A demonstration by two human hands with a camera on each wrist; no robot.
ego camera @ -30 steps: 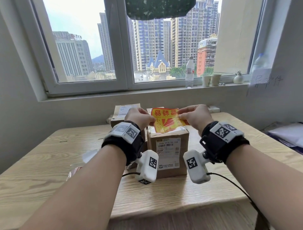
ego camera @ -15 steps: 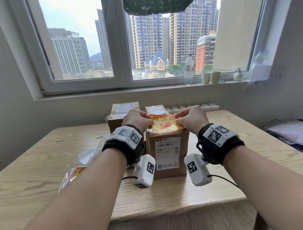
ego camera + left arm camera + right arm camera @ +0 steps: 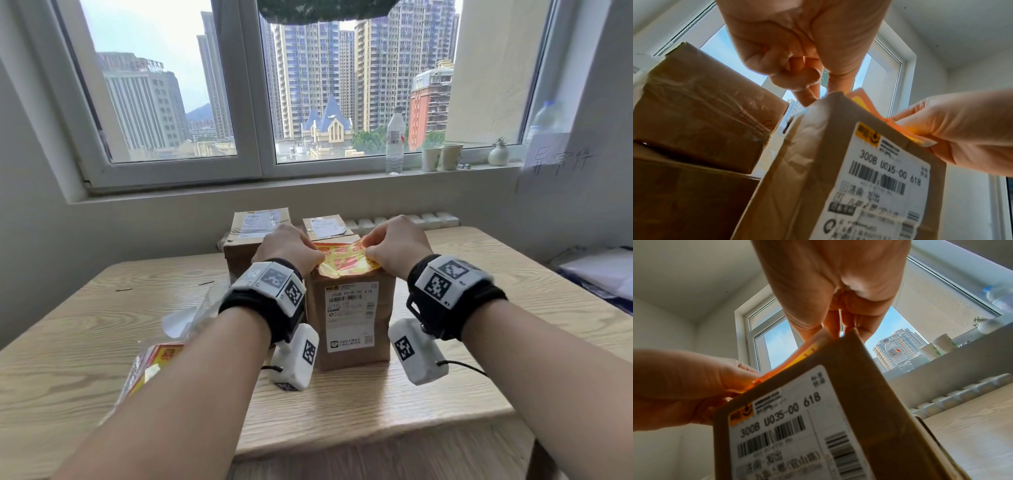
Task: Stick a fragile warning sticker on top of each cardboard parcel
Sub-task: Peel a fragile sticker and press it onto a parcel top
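Observation:
A yellow and red fragile sticker lies wrinkled and nearly flat over the top of the nearest cardboard parcel, which stands upright with a white shipping label facing me. My left hand pinches the sticker's left edge and my right hand pinches its right edge. In the left wrist view the left hand has its fingertips at the parcel's top corner. In the right wrist view the sticker shows just above the parcel's top edge. Two more parcels stand behind.
A clear bag of further stickers lies on the wooden table under my left forearm. On the window sill stand a water bottle, paper cups and a small vase. Papers lie off to the right.
Both hands have come down with the sticker, from held upright above the near parcel to lying across its top. The head view has also dipped closer.

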